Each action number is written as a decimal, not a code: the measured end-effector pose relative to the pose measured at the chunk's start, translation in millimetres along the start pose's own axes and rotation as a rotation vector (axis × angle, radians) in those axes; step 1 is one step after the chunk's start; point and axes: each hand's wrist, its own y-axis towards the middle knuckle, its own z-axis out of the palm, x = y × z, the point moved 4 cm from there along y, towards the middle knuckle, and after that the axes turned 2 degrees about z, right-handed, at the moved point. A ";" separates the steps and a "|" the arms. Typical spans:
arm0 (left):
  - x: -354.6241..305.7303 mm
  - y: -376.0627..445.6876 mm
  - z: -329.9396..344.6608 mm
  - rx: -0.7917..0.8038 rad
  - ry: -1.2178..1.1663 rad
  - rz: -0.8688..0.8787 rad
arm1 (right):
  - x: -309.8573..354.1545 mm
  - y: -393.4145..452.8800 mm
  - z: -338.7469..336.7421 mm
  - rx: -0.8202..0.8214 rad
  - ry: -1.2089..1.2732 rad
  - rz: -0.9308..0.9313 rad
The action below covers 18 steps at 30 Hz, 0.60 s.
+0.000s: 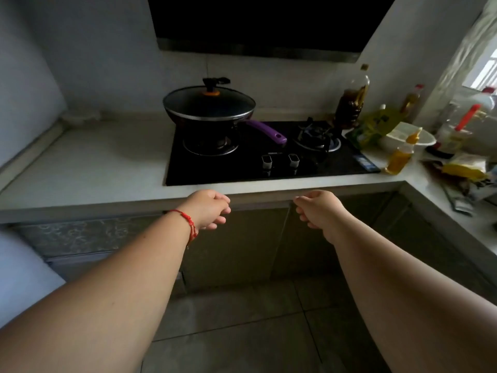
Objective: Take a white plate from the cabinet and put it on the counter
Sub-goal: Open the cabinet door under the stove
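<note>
No white plate is in view. The lower cabinet's two dark doors, left [242, 246] and right [309, 254], are closed under the pale counter [88, 168]. My left hand [211, 210], with a red string on its wrist, hovers by the top edge of the left door, just under the counter lip. Its fingers are loosely curled and hold nothing. My right hand [318, 210] is level with it at the top of the right door, also loosely curled with nothing in it. Whether the fingertips touch the doors is unclear.
A black gas hob [269, 162] is set into the counter, with a lidded, purple-handled pan [209, 109] on its left burner. Oil bottles [352, 98], a white bowl [408, 138] and packets crowd the counter's right side. A range hood [258, 25] hangs above. Grey tile floor lies below.
</note>
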 end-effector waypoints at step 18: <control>118.4 190.4 166.6 -0.179 -0.883 -0.453 | -148.7 188.2 53.2 0.011 0.073 0.219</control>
